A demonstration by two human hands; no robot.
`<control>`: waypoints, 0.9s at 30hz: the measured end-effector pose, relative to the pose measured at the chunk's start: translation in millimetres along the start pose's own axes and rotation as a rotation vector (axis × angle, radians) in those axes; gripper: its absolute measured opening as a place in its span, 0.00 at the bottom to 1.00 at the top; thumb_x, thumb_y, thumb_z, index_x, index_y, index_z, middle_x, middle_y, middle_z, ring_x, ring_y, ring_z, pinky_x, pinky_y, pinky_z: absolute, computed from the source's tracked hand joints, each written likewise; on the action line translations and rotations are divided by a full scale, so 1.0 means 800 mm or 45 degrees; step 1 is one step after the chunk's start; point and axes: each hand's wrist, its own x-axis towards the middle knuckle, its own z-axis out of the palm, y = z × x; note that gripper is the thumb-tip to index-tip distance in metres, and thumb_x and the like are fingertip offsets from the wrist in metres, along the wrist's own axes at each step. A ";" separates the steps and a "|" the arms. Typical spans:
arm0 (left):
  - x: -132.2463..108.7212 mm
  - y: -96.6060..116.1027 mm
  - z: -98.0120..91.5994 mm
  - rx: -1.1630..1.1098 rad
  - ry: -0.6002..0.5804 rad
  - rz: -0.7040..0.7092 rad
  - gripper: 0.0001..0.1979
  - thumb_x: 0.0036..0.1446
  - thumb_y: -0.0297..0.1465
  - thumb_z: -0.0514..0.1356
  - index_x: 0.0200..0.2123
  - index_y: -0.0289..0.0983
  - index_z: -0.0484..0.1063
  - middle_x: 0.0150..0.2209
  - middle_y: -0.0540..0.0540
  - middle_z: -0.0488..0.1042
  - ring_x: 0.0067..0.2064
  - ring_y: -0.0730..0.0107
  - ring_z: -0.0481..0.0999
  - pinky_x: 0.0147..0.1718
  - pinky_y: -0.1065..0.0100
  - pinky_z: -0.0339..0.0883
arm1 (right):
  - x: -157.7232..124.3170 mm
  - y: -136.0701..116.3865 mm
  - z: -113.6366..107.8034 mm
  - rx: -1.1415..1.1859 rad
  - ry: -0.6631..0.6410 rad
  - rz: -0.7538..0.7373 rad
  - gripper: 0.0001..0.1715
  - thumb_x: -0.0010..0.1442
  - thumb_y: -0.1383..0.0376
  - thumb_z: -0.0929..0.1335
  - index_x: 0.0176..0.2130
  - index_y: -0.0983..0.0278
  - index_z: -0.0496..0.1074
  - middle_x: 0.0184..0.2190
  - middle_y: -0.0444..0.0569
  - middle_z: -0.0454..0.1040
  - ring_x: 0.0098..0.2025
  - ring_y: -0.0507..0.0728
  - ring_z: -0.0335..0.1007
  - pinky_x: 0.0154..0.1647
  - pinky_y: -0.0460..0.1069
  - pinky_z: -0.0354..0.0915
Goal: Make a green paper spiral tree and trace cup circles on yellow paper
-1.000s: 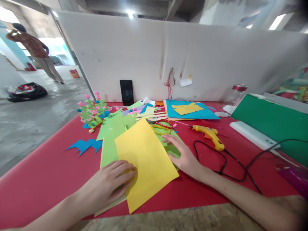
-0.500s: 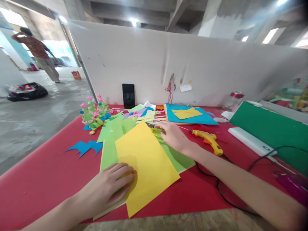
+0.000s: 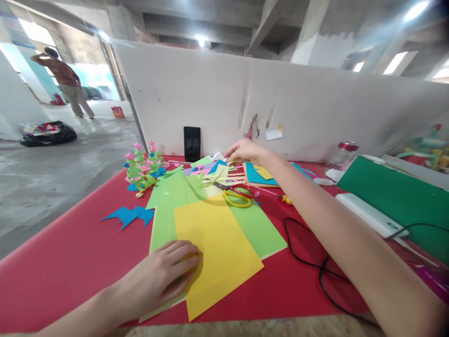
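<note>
My left hand (image 3: 171, 267) lies on the left side of a yellow paper sheet (image 3: 220, 257), its fingers loosely bent and resting on the surface; the thumb is mostly hidden. Beneath it are larger light-green sheets (image 3: 164, 192). My right hand (image 3: 245, 152) is stretched to the back of the table, above paper scraps and beside a small white object (image 3: 218, 155). Its fingers point left, slightly apart, with nothing clearly seen in them. Scissors (image 3: 237, 196) with yellow and red handles lie at the yellow sheet's far edge, below my right hand, touched by neither hand.
Paper flowers (image 3: 145, 166) and blue cut pieces (image 3: 128, 215) lie left. A phone (image 3: 192, 143) leans on the white partition (image 3: 196, 84). My forearm mostly covers a yellow glue gun (image 3: 286, 200); a black cable (image 3: 298, 252) runs below. A jar (image 3: 342, 157) and green board (image 3: 396, 196) stand right.
My right hand has left the scissors' handles and moved farther back over the scraps. The yellow sheet's far edge has dropped, showing more of the scissors. My left hand stays on the sheet.
</note>
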 end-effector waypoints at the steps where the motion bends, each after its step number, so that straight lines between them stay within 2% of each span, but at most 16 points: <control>1: 0.000 0.000 0.000 -0.010 -0.006 -0.002 0.13 0.59 0.25 0.48 0.44 0.40 0.65 0.43 0.44 0.68 0.45 0.68 0.68 0.43 0.69 0.65 | 0.004 0.007 0.007 -0.019 -0.027 0.037 0.10 0.58 0.65 0.64 0.40 0.69 0.68 0.35 0.48 0.71 0.35 0.51 0.69 0.35 0.50 0.68; 5: -0.001 -0.001 0.000 -0.007 -0.063 -0.021 0.13 0.59 0.24 0.47 0.45 0.40 0.64 0.44 0.44 0.68 0.45 0.67 0.67 0.44 0.68 0.65 | 0.018 0.035 0.040 -0.148 -0.017 0.111 0.15 0.59 0.62 0.63 0.44 0.68 0.66 0.41 0.50 0.68 0.40 0.54 0.67 0.39 0.53 0.67; 8: -0.001 -0.002 0.001 0.017 -0.040 -0.017 0.13 0.59 0.25 0.48 0.45 0.40 0.65 0.43 0.44 0.68 0.45 0.68 0.68 0.44 0.68 0.66 | 0.021 0.047 0.064 -0.250 0.050 0.098 0.16 0.59 0.61 0.63 0.45 0.67 0.65 0.43 0.50 0.67 0.42 0.55 0.66 0.41 0.54 0.66; 12: -0.001 -0.002 0.002 0.020 0.039 0.003 0.12 0.59 0.25 0.48 0.44 0.40 0.66 0.41 0.45 0.69 0.43 0.69 0.69 0.43 0.70 0.67 | 0.014 0.049 0.087 -0.386 0.165 0.051 0.16 0.60 0.61 0.63 0.46 0.67 0.65 0.45 0.51 0.66 0.44 0.55 0.65 0.43 0.55 0.65; 16: 0.000 -0.002 0.002 0.038 0.035 0.011 0.13 0.59 0.25 0.48 0.44 0.41 0.66 0.41 0.45 0.70 0.43 0.70 0.70 0.43 0.71 0.67 | 0.006 0.045 0.096 -0.455 0.272 -0.014 0.17 0.59 0.61 0.63 0.46 0.67 0.65 0.45 0.51 0.66 0.45 0.56 0.65 0.44 0.57 0.64; 22: 0.000 -0.001 0.001 0.034 0.042 0.022 0.14 0.60 0.25 0.47 0.46 0.41 0.65 0.42 0.45 0.70 0.45 0.68 0.69 0.44 0.70 0.67 | -0.015 0.053 0.097 -0.308 0.501 -0.089 0.18 0.59 0.61 0.63 0.48 0.66 0.63 0.47 0.52 0.64 0.46 0.57 0.63 0.45 0.57 0.63; 27: 0.000 -0.003 0.002 0.057 0.026 0.024 0.14 0.60 0.26 0.48 0.48 0.42 0.65 0.44 0.45 0.70 0.47 0.67 0.69 0.44 0.70 0.67 | -0.071 0.055 0.111 -0.080 0.522 -0.186 0.18 0.59 0.63 0.63 0.49 0.66 0.62 0.45 0.51 0.65 0.43 0.55 0.65 0.42 0.55 0.65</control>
